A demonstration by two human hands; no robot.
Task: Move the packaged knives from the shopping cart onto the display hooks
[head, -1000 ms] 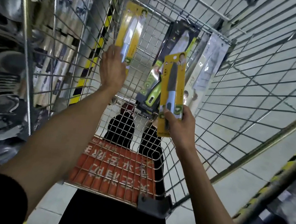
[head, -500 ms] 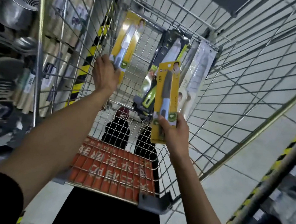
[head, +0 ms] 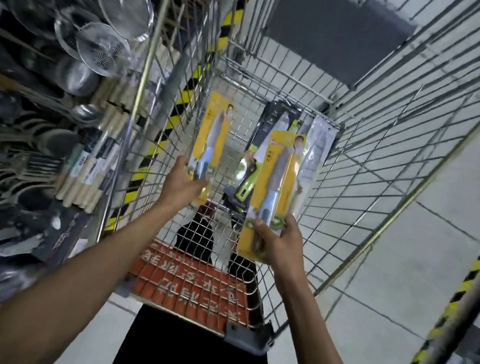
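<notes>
Utensil rack (head: 65, 80) left; over wire cart (head: 273, 75), hands grip yellow knife packs: left (head: 182, 183), right (head: 278, 240).

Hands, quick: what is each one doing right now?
Left hand: closed on a yellow packaged knife.
Right hand: closed on another yellow packaged knife.

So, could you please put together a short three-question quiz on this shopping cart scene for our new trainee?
1. True or false: both hands hold a yellow knife package.
2. Which package leans in the shopping cart between the two held ones? A) black and green B) red C) plain white
3. Fill in: the kitchenware shelves stand on the person's ____ side.

Key
1. True: the left hand grips one yellow package, the right hand another.
2. A, the black and green package.
3. Left, where the strainers hang.
</notes>
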